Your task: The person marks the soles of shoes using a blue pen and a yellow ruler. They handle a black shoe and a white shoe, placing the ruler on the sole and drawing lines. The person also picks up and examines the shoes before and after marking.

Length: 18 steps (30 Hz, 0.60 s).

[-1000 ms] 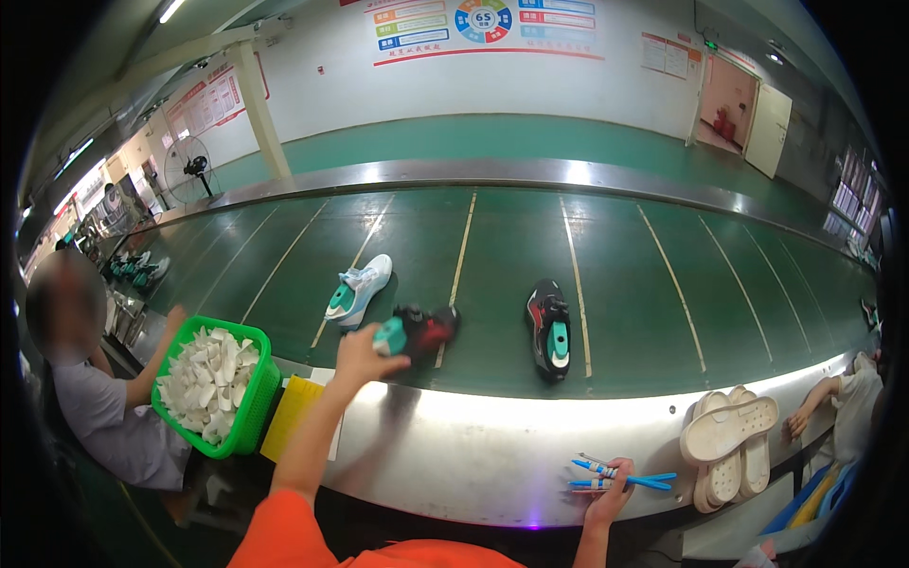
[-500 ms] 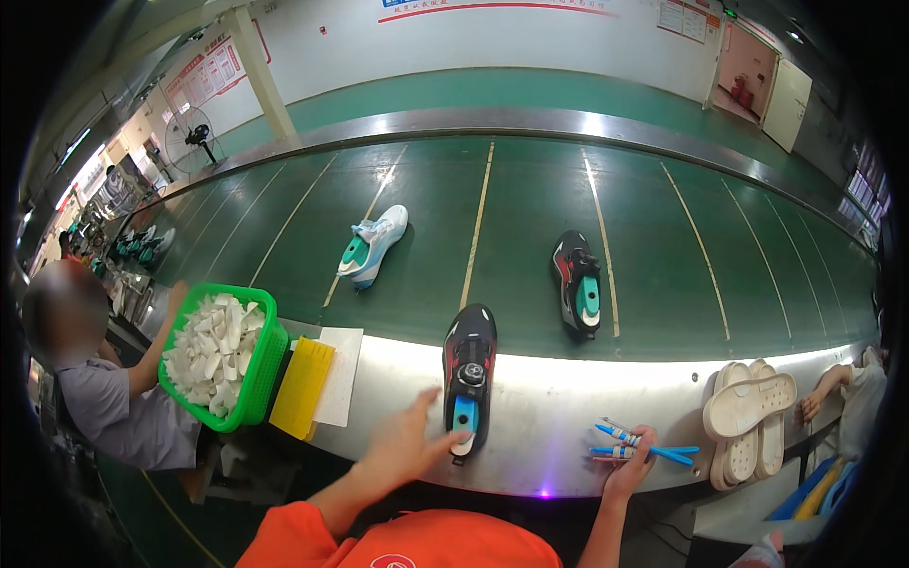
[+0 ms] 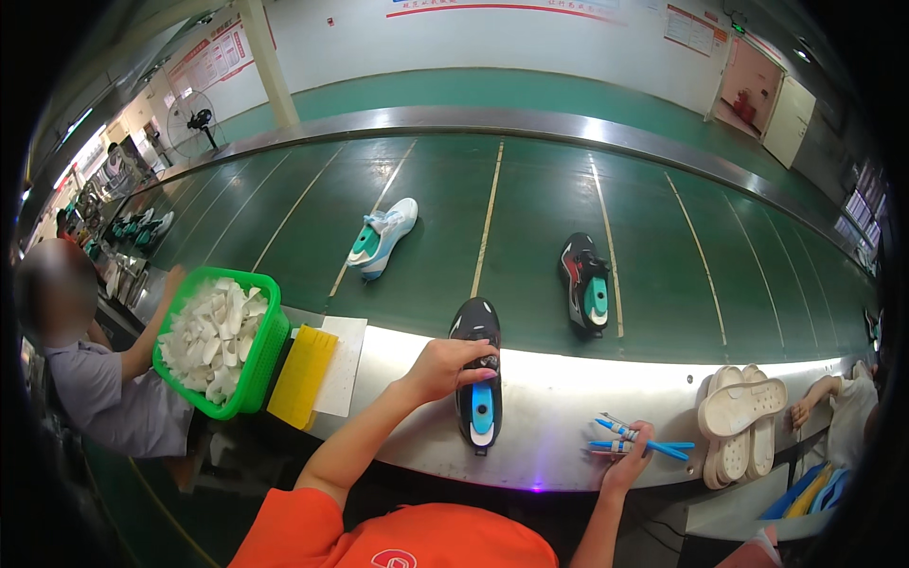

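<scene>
Orange short-sleeved shirt (image 3: 464, 538), pale emblem (image 3: 393, 559)

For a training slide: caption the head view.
Left hand on black shoe, metal ledge beneath; right hand holding blue pen-like tools.

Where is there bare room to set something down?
The metal ledge is bare between the near black shoe, under the left hand, and the blue pens in the right hand. The green belt is open between the white shoe and the far black shoe. Crowded: left, around the yellow block and green basket; right, around the cream soles.
</scene>
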Motion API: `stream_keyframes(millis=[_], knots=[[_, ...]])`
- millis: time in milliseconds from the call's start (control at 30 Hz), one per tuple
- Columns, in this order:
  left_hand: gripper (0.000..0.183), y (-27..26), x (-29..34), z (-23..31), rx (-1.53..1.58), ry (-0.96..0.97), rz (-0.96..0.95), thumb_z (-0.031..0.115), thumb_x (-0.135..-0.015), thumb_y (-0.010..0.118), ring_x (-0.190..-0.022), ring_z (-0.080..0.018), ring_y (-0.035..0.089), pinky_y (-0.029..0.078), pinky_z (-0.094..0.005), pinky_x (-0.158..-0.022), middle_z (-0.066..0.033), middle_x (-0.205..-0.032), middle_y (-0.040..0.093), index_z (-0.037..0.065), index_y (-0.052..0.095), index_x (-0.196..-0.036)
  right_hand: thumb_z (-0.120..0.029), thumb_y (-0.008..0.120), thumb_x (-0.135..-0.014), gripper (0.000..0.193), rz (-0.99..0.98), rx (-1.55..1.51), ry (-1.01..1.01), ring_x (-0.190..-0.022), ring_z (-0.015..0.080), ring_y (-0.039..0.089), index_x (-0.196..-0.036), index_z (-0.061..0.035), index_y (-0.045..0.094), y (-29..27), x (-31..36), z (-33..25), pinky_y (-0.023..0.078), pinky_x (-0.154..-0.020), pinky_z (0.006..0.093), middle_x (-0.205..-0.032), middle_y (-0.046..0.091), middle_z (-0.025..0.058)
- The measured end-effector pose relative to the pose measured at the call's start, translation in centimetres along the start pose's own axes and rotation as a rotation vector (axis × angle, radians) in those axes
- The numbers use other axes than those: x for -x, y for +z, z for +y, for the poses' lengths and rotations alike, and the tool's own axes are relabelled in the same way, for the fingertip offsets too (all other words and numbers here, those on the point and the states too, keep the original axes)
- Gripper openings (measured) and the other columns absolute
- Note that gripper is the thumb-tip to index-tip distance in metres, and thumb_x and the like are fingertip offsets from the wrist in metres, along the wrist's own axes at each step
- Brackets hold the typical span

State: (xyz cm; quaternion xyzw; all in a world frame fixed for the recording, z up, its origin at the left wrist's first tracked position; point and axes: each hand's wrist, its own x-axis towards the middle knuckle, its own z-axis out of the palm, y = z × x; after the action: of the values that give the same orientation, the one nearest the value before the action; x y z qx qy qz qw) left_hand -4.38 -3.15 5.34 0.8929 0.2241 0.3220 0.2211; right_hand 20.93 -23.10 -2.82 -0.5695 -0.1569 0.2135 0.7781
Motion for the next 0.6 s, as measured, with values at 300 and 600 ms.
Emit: stream_keyframes(millis=[300,600], knots=[[0.027,-0.5,0.0,-1.0,0.238,-0.118,-0.034,0.029,-0.085,0.059,-0.084,-0.0244,0.063,0.048,-0.0308,-0.075,-0.0099,-0.089,0.065,0.007,0.062,-0.100,-0.033,0.043,-0.093,0.026,-0.021,-0.012,0.015,-0.048,0.0023,0.034,-0.080,-0.0112,0.048,0.0,0.2,-0.1,0.026,-0.039,0.0161,-0.065,0.039,-0.0028],[0.040,1.9,-4.6,-8.5,0.698,-0.974,-0.047,0.033,-0.075,0.072,-0.068,-0.0136,0.061,0.049,-0.0276,-0.067,-0.0069,-0.079,0.065,-0.003,0.065,-0.090,-0.007,0.059,-0.084,0.013,-0.067,-0.034,0.013,-0.052,0.0041,0.041,-0.089,-0.0097,0.048,0.3,0.3,-0.1,0.031,-0.040,0.0170,-0.074,0.045,-0.0004]])
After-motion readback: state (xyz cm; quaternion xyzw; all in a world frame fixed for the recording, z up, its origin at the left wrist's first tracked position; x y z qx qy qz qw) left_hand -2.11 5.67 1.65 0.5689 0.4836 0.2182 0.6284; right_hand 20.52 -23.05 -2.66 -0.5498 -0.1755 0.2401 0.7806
